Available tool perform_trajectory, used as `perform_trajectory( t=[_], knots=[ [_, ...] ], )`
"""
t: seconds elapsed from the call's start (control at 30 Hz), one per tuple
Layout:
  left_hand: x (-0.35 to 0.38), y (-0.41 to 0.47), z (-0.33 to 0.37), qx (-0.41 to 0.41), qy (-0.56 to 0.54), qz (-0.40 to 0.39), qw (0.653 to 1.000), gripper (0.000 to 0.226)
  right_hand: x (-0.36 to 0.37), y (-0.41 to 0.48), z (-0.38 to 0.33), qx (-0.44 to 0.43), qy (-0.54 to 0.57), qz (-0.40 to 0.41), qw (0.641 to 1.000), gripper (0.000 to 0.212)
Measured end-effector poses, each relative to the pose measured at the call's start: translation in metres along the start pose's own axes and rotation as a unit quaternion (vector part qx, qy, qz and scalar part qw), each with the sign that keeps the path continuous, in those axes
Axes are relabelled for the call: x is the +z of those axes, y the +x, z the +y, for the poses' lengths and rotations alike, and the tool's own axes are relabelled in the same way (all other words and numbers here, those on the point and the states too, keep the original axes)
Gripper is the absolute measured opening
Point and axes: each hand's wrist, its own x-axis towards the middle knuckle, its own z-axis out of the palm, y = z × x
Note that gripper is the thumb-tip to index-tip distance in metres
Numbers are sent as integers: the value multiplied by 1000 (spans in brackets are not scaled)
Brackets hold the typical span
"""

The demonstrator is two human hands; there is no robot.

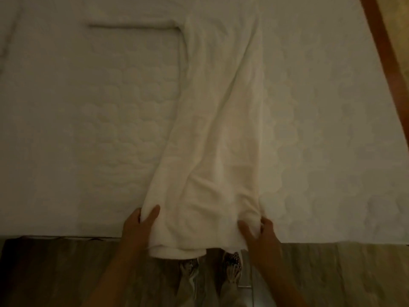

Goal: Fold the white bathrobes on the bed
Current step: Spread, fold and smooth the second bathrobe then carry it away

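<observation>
Down low, left fingers pinched on the near left corner of the robe, thumb on top. Right fingers clamped likewise on the near right corner. Left hand and right hand just at the bed edge. Robe folded into a long strip, lengthwise on the bed, near hem hanging over the floor. Wooden rail far right.

Bathrobe top cut off by edge; fingertips buried under hem.
</observation>
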Motion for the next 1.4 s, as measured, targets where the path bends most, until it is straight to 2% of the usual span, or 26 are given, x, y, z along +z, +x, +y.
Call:
perform_trajectory(
  t=[0.07,0.13,0.2,0.27,0.33,0.4,0.47,0.53,0.6,0.67,0.73,0.8,0.87,0.9,0.97,1.03,1.1,1.17,1.27,1.33,1.4],
  knots=[
    [-8,-6,-3,8,9,-7,1000,16,-22,-1,0,24,69,-50,996,67],
    [-11,-14,-2,21,22,-15,999,19,-50,-11,-2,14,96,-34,995,40],
    [-6,-20,-3,19,59,-33,998,21,-74,-11,9,24,50,5,998,20],
    [9,-22,-22,19,116,-64,991,28,-92,-13,28,72,-18,-1,997,17],
    [21,-22,-37,7,138,-90,986,26,-97,-3,48,98,-51,12,994,29],
    [30,-20,-44,-13,117,-71,990,30,-95,11,47,64,-45,49,996,42],
    [37,-17,-44,-12,92,-26,995,27,-83,12,30,29,-37,83,995,37],
    [39,-17,-42,-1,76,-13,997,20,-67,13,14,-21,-70,54,996,41],
    [41,-18,-37,0,50,-28,998,14,-56,16,3,-17,-101,11,995,49],
    [36,-21,-37,-4,13,-62,998,6,-58,19,1,-18,-58,16,998,59],
    [32,-27,-36,-38,-24,-77,996,10,-74,21,8,-20,21,55,998,37],
    [28,-34,-42,-26,6,-89,996,13,-92,22,19,3,2,70,998,15],
    [28,-37,-56,-8,79,-90,993,58,-101,26,34,20,-64,72,995,6],
    [29,-37,-62,5,103,-76,992,69,-102,27,33,17,-118,70,990,6],
    [41,-34,-66,37,140,-10,989,55,-94,33,30,-36,-190,113,975,20],
    [51,-41,-47,67,122,14,990,37,-86,33,22,-36,-146,144,978,42],
    [58,-45,-35,50,56,22,997,21,-79,36,19,-1,-128,121,984,58],
    [61,-44,-35,36,12,12,999,8,-80,36,23,18,-164,73,984,56],
    [56,-48,-49,30,2,20,999,17,-98,28,28,-3,-133,72,989,27],
    [54,-50,-63,11,36,21,999,20,-108,31,37,1,-127,91,988,21],
    [54,-49,-73,4,104,0,995,21,-105,32,42,21,-198,68,978,26]
  ],
)
